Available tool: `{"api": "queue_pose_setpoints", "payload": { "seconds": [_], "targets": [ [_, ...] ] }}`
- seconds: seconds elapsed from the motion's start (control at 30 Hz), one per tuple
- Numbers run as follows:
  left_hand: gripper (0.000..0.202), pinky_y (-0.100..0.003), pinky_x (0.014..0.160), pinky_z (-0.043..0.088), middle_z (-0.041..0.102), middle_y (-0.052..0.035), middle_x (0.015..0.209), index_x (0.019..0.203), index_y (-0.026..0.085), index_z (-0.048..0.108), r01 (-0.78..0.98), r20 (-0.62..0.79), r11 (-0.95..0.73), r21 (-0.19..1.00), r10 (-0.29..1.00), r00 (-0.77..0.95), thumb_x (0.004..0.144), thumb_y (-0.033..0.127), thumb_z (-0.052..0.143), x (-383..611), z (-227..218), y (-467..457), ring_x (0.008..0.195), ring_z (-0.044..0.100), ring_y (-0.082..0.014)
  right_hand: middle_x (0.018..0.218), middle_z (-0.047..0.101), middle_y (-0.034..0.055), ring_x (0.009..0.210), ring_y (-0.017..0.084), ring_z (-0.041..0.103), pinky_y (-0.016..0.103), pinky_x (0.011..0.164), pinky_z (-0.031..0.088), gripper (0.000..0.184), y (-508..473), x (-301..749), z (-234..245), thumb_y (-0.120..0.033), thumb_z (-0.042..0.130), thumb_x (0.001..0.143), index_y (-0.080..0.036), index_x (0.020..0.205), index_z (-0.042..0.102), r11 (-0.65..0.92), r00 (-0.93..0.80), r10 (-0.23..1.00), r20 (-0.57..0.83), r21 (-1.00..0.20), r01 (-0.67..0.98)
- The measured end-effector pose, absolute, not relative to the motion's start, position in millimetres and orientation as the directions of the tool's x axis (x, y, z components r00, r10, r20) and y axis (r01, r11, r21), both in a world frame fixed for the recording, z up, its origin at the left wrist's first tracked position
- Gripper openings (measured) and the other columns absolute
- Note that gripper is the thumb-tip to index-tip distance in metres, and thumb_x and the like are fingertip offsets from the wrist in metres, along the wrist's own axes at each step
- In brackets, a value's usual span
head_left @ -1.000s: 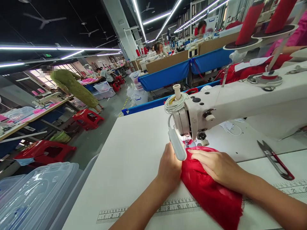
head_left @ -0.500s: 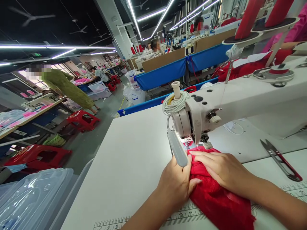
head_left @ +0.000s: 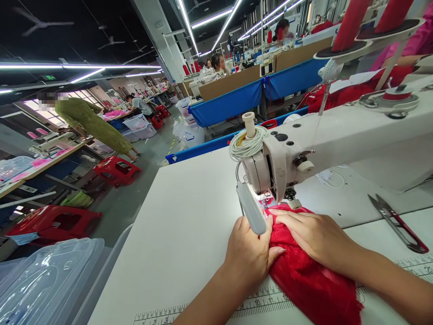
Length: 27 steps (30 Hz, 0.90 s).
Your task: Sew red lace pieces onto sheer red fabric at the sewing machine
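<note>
A piece of red, lace-edged fabric [head_left: 304,280] runs from the sewing machine's needle area [head_left: 265,203] down over the table's front. My left hand [head_left: 252,248] is closed on its left edge, thumb on top, with the fingertips partly behind a grey lamp [head_left: 251,208]. On the fabric's upper right part lies my right hand [head_left: 314,232], its fingers stretched flat towards the presser foot and pressing the cloth. The white sewing machine [head_left: 338,144] stands just beyond both hands. How the fabric sits under the foot is mostly hidden.
Thread snips [head_left: 397,223] lie at the right on the white table [head_left: 182,225]. A printed ruler strip [head_left: 257,304] runs along its front. Red thread cones [head_left: 352,27] stand above the machine. Clear plastic bins [head_left: 50,275] and red stools [head_left: 117,170] are at the left; people work beyond.
The view has shifted very slightly. Both hands and the fabric keep almost the same place at the needle; the left thumb still rests on the cloth.
</note>
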State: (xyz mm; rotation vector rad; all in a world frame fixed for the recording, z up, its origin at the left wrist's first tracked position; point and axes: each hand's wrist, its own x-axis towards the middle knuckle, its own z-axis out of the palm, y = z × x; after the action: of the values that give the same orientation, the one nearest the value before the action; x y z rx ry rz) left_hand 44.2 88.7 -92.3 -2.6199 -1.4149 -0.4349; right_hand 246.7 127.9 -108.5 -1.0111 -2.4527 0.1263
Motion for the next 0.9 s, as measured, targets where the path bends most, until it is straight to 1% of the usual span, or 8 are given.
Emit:
{"api": "queue_pose_setpoints", "payload": {
  "seconds": [0.1, 0.2, 0.33, 0.43, 0.57, 0.63, 0.8, 0.9],
  "targets": [
    [0.059, -0.041, 0.079, 0.052, 0.06, -0.0158, 0.123, 0.133, 0.013, 0.052, 0.835, 0.305, -0.549, 0.016, 0.798, 0.519, 0.097, 0.055, 0.032, 44, -91, 91, 0.095, 0.057, -0.029, 0.118, 0.067, 0.0021, 0.09, 0.02, 0.067, 0.031, 0.065, 0.054, 0.041, 127, 246, -109, -0.009, 0.033, 0.085, -0.022, 0.116, 0.058, 0.717, -0.608, 0.69, 0.392, -0.258, 0.648],
    [0.059, -0.041, 0.08, 0.051, 0.06, -0.0152, 0.123, 0.136, 0.013, 0.05, 0.837, 0.277, -0.548, 0.011, 0.806, 0.524, 0.097, 0.055, 0.033, 43, -90, 92, 0.096, 0.056, -0.0288, 0.122, 0.065, 0.0009, 0.091, 0.02, 0.067, 0.031, 0.061, 0.053, 0.038, 126, 245, -108, -0.01, 0.032, 0.087, -0.022, 0.11, 0.058, 0.705, -0.603, 0.705, 0.373, -0.278, 0.652],
    [0.058, -0.041, 0.081, 0.049, 0.061, -0.0142, 0.12, 0.134, 0.016, 0.052, 0.843, 0.256, -0.537, 0.015, 0.817, 0.517, 0.096, 0.056, 0.034, 42, -89, 93, 0.095, 0.056, -0.0284, 0.118, 0.067, 0.0025, 0.088, 0.02, 0.068, 0.031, 0.059, 0.052, 0.037, 127, 244, -103, -0.01, 0.032, 0.086, -0.021, 0.106, 0.061, 0.695, -0.602, 0.715, 0.355, -0.272, 0.665],
    [0.058, -0.041, 0.08, 0.048, 0.063, -0.0147, 0.115, 0.131, 0.015, 0.055, 0.835, 0.241, -0.55, 0.009, 0.811, 0.532, 0.097, 0.056, 0.032, 41, -86, 94, 0.095, 0.055, -0.0285, 0.118, 0.067, 0.002, 0.086, 0.02, 0.069, 0.031, 0.058, 0.053, 0.04, 128, 245, -97, -0.009, 0.033, 0.085, -0.02, 0.11, 0.062, 0.709, -0.628, 0.702, 0.336, -0.245, 0.661],
    [0.058, -0.041, 0.081, 0.047, 0.065, -0.0127, 0.104, 0.125, 0.016, 0.059, 0.822, 0.227, -0.57, 0.007, 0.801, 0.553, 0.097, 0.057, 0.029, 39, -82, 96, 0.096, 0.054, -0.028, 0.124, 0.064, 0.001, 0.092, 0.021, 0.069, 0.033, 0.063, 0.056, 0.045, 128, 246, -94, -0.007, 0.032, 0.084, -0.019, 0.117, 0.06, 0.709, -0.634, 0.703, 0.324, -0.242, 0.663],
    [0.058, -0.041, 0.083, 0.046, 0.065, -0.0125, 0.105, 0.125, 0.016, 0.058, 0.821, 0.223, -0.572, 0.002, 0.8, 0.557, 0.097, 0.057, 0.029, 39, -80, 96, 0.096, 0.054, -0.0277, 0.125, 0.064, 0.001, 0.093, 0.022, 0.068, 0.034, 0.063, 0.056, 0.045, 128, 246, -94, -0.007, 0.032, 0.084, -0.019, 0.116, 0.061, 0.702, -0.633, 0.711, 0.307, -0.252, 0.666],
    [0.057, -0.043, 0.087, 0.044, 0.064, -0.0128, 0.112, 0.129, 0.016, 0.055, 0.82, 0.204, -0.572, -0.006, 0.803, 0.561, 0.098, 0.056, 0.028, 37, -78, 97, 0.099, 0.052, -0.0277, 0.124, 0.064, 0.0032, 0.09, 0.023, 0.068, 0.036, 0.062, 0.056, 0.041, 128, 244, -93, -0.008, 0.03, 0.085, -0.019, 0.107, 0.063, 0.675, -0.631, 0.738, 0.241, -0.277, 0.684],
    [0.057, -0.043, 0.088, 0.043, 0.064, -0.0123, 0.112, 0.13, 0.017, 0.055, 0.819, 0.21, -0.573, -0.005, 0.801, 0.561, 0.098, 0.055, 0.028, 36, -78, 97, 0.099, 0.052, -0.0276, 0.122, 0.065, 0.0043, 0.09, 0.023, 0.068, 0.035, 0.061, 0.056, 0.041, 129, 243, -93, -0.008, 0.03, 0.085, -0.019, 0.107, 0.062, 0.669, -0.623, 0.743, 0.245, -0.271, 0.692]
  ]
}}
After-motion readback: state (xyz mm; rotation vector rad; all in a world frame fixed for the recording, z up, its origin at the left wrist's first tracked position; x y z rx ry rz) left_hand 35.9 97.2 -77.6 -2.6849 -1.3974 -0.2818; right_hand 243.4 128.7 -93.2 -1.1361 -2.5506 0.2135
